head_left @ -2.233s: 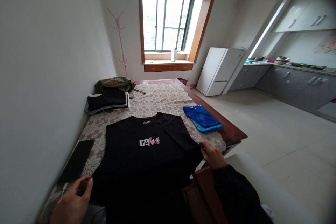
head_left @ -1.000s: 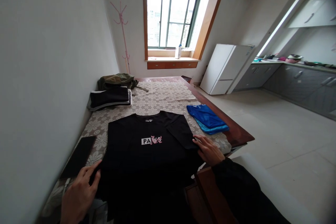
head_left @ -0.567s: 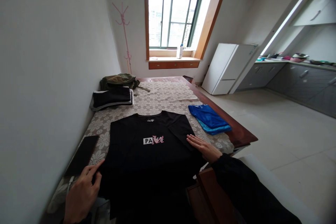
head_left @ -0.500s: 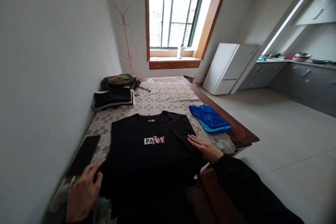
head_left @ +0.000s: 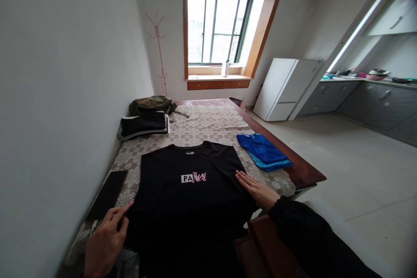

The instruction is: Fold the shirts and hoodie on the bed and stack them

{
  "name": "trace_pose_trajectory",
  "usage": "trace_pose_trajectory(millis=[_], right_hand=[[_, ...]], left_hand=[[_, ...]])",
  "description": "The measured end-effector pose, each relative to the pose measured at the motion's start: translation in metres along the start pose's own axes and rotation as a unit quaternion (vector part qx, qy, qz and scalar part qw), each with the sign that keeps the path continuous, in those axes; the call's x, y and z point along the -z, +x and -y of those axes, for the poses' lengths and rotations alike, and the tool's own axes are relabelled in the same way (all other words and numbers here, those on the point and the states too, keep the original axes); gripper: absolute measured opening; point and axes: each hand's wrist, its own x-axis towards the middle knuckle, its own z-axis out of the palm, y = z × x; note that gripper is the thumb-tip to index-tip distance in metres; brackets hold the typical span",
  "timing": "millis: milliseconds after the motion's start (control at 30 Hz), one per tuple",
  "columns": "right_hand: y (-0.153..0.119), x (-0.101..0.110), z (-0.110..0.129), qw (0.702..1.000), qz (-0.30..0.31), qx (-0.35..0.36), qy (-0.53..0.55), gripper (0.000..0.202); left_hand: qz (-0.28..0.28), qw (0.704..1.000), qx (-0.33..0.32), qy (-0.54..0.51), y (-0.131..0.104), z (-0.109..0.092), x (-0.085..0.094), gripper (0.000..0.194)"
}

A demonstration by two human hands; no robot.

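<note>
So there's a plain black cotton-looking T-shirt (head_left: 192, 200) spread out flat, front side up, at the near end of a reddish-brown wooden surface (head_left: 304, 173) covered with a grey-beige floral cloth (head_left: 208, 119). Collar points at the far edge, and there's a white and pink "PAWS" print on the chest. The bottom of the shirt runs toward the person and gets too dark to make out.

The left hand (head_left: 106, 236) is at the shirt's left side, index finger stretched out with its tip at the fabric edge, thumb well apart from it, so it's basically open and not pinching. The right hand (head_left: 257, 191) lies on the right sleeve area, fingers straight and close together, pressed flat rather than gripping; can't see what its thumb is doing.

Near the left edge there's a flat black rectangular slab (head_left: 107, 195), just beyond the left hand. Over by the right edge sits a folded blue fabric stack (head_left: 263, 152). Toward the far left corner, a folded black, grey and white clothes pile (head_left: 143, 126) sits right by an olive-green backpack (head_left: 151, 104).
</note>
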Motion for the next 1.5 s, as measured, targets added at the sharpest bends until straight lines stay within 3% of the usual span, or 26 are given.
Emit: trace_pose_trajectory(millis=[167,367,467,533,633,700,800,967,1100,1300,1500], right_hand=[[0.001,-0.002,0.001,0.999,0.023,-0.011,0.034,0.122],[0.000,0.010,-0.007,0.994,0.073,-0.024,0.076,0.117],[0.019,0.031,-0.015,0.989,0.089,-0.027,0.116,0.095],[0.044,0.041,-0.016,0.990,0.041,-0.041,0.129,0.072],[0.088,0.038,-0.006,0.987,-0.036,-0.117,0.104,0.060],[0.111,0.023,0.004,0.981,-0.035,-0.180,0.067,0.062],[0.126,-0.005,0.013,0.970,-0.032,-0.240,0.019,0.066],[0.126,-0.024,0.009,0.955,-0.054,-0.293,0.007,0.071],[0.123,-0.019,0.001,0.955,-0.043,-0.293,0.007,0.073],[0.108,-0.020,-0.018,0.977,-0.043,-0.207,0.003,0.070],[0.109,-0.024,-0.021,0.967,-0.052,-0.249,-0.004,0.077]], left_hand=[[0.003,1.000,-0.026,-0.010,0.002,0.004,-0.001,0.043],[0.038,0.999,0.003,0.012,0.004,0.003,0.005,0.043],[0.045,0.999,0.001,0.020,0.010,-0.002,0.011,0.046],[0.021,0.999,-0.030,0.018,0.023,-0.012,0.011,0.047],[0.004,0.994,-0.113,-0.002,0.055,-0.035,-0.004,0.045],[0.014,0.988,-0.152,-0.005,0.079,-0.051,-0.024,0.049],[0.028,0.991,-0.124,0.047,0.107,-0.065,-0.056,0.057],[0.040,0.986,-0.097,0.126,0.116,-0.065,-0.082,0.067],[0.041,0.985,-0.086,0.145,0.116,-0.059,-0.082,0.072],[0.055,0.982,-0.125,0.132,0.126,-0.048,-0.078,0.075],[0.032,0.984,-0.117,0.132,0.124,-0.045,-0.079,0.077]])
